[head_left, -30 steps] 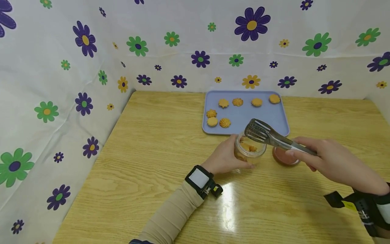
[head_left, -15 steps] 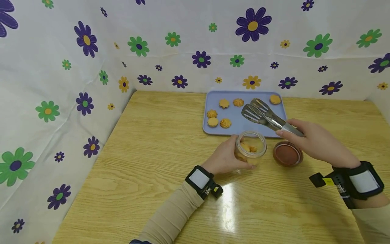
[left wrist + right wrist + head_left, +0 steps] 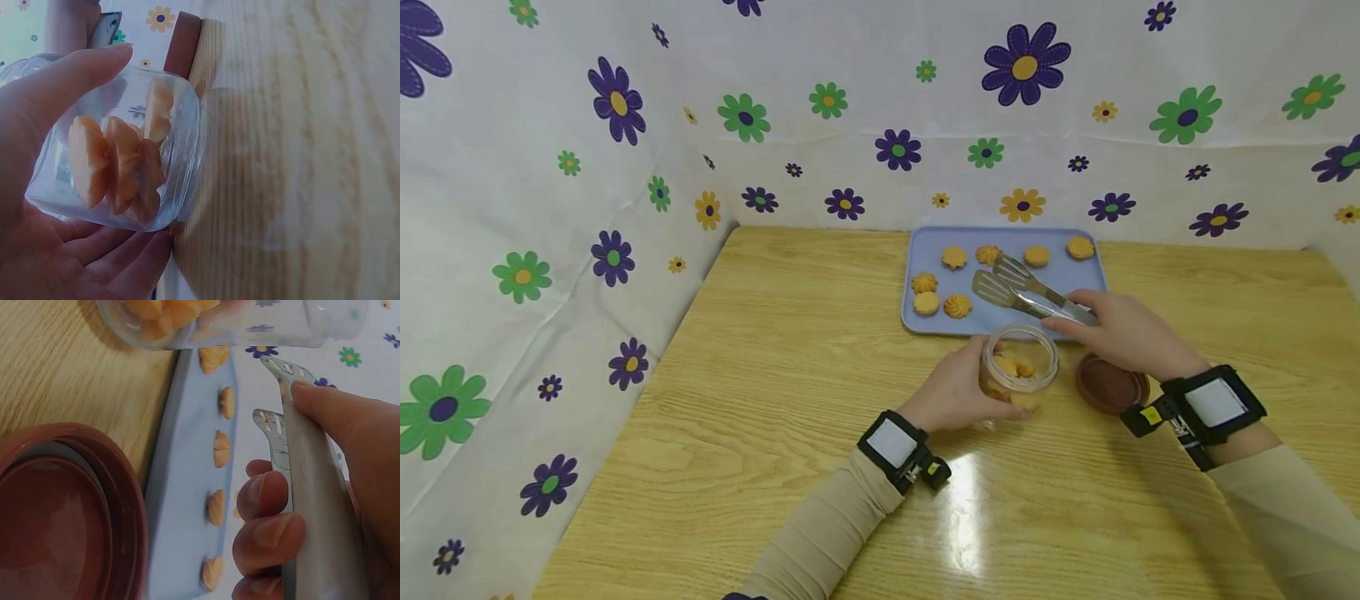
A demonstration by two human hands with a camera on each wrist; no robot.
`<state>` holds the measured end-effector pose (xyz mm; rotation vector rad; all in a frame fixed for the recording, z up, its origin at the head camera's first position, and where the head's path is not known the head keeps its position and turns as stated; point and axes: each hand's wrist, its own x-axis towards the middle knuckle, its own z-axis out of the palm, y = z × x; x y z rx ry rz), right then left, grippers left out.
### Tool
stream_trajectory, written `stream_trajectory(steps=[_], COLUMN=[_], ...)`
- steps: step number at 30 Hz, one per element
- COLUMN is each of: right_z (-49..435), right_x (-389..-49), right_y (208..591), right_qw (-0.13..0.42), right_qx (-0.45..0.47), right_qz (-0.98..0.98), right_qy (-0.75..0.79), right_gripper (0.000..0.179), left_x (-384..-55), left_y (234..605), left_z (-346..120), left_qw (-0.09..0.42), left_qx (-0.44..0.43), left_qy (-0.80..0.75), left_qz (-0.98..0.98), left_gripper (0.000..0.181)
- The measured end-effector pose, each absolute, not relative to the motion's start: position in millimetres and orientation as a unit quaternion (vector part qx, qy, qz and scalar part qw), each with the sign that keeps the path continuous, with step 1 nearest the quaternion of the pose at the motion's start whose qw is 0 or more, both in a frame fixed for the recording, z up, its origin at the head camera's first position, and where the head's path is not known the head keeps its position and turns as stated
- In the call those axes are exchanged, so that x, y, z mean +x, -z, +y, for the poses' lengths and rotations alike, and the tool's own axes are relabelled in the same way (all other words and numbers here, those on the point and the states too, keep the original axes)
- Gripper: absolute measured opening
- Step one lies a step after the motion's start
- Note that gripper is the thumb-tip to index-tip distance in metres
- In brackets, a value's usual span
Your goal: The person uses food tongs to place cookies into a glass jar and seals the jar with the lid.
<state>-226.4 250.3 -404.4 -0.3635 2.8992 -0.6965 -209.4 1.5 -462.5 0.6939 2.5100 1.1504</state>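
My left hand [image 3: 958, 387] grips a clear glass jar [image 3: 1019, 383] from its left side, thumb and fingers around the wall. Several cookies [image 3: 122, 162] lie inside the jar, and its mouth is uncovered. In my right hand [image 3: 1123, 332] is a pair of metal tongs [image 3: 319, 494], pinched between thumb and fingers. Their slotted heads stand apart with nothing between them, over the blue tray [image 3: 1067, 312] in the head view. On that tray lie several cookies; a swirled cookie [image 3: 957, 306] is at the front, and another cookie [image 3: 988, 254] sits close by the tong tips.
A reddish-brown round lid [image 3: 56, 531] lies on the wooden table [image 3: 760, 333], right of the jar and below my right hand. Behind the tray hangs a flower-patterned white cloth [image 3: 850, 125], which also runs along the left side.
My right hand has carried the tongs from above the jar leftward and away, over the tray, and their heads have spread apart. The left hand and jar have stayed in place.
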Motion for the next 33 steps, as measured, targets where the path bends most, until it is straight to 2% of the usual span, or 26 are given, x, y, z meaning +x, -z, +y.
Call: stream_trajectory(steps=[7,14,20,33], right_z=[238,231,228,224], right_x=[-239,-246,-249,-252], right_y=[413,422,427,430], right_qw=[0.065,0.072,0.093,0.1], right_qx=[-0.138,-0.156,-0.15,-0.162], right_qz=[0.965,0.964,0.968,0.963], right_qy=[0.213,0.204,0.18,0.19], right_gripper=[0.075,0.063,0.065,0.062], left_x=[-210,-208,-207,-208], left_y=[462,459,458,459], left_z=[1,0,0,1], left_qw=[0.15,0.15,0.151,0.148], left_qx=[0.242,0.245,0.244,0.247], left_qy=[-0.4,-0.404,-0.41,-0.41], left_qz=[0.871,0.868,0.866,0.866], left_gripper=[0.096,0.097,0.098,0.101])
